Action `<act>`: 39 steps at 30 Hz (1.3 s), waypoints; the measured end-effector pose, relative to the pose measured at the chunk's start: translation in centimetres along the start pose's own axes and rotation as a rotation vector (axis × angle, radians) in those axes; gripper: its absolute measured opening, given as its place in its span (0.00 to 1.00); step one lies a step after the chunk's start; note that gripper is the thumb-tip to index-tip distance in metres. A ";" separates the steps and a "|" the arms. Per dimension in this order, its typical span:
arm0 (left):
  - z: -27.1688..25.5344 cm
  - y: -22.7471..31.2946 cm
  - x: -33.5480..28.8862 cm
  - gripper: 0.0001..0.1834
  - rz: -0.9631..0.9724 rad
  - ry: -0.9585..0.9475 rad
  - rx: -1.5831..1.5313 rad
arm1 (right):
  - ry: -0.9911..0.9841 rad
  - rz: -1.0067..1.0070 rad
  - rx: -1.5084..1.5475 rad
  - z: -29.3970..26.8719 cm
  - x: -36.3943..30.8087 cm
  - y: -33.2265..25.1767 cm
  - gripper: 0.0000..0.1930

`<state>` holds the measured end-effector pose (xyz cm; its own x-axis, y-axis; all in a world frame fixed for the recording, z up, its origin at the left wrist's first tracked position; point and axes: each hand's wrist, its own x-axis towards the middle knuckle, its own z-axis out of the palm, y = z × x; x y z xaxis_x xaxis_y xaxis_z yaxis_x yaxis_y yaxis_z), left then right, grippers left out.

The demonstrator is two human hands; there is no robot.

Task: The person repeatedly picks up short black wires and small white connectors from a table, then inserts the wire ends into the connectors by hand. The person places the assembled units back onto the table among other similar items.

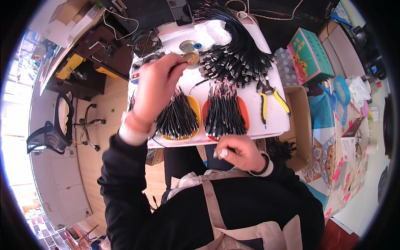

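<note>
My left hand (156, 85) reaches forward over the white work board (273, 118) and grips a thin dark soldering iron (181, 64), whose tip points at a small round brass tin (192, 57). My right hand (239, 152) rests near my chest at the board's front edge, closed on a small white piece (223, 153); what that piece is, I cannot tell. Between the hands lie two heaps of short black wires, one on a yellow dish (196, 110) and one on an orange dish (243, 112).
A big bundle of black cables (237, 54) covers the board's far side. Yellow-handled pliers (271, 98) lie at its right. A small fan (145, 43) stands far left. A cardboard box (302, 125) and a green box (310, 54) sit to the right. An office chair (62, 125) stands left.
</note>
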<state>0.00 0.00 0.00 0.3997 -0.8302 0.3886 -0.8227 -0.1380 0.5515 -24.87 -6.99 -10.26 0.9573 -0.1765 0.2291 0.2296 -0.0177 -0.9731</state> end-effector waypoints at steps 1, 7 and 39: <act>1.1 -2.1 0.9 0.05 0.068 -0.032 0.070 | -0.043 -0.010 -0.038 0.5 -0.3 -0.2 0.07; 7.8 -11.5 4.6 0.07 0.086 -0.229 0.396 | -0.116 0.009 -0.047 -0.5 -0.3 0.3 0.06; 0.2 -15.8 1.6 0.06 -0.106 -0.038 0.360 | -0.236 0.036 -0.037 0.1 0.8 0.0 0.05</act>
<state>13.58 0.77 -8.27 0.4806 -0.8196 0.3120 -0.8697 -0.3998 0.2896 -24.07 -7.01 -10.08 0.9803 0.0574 0.1891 0.1921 -0.0528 -0.9799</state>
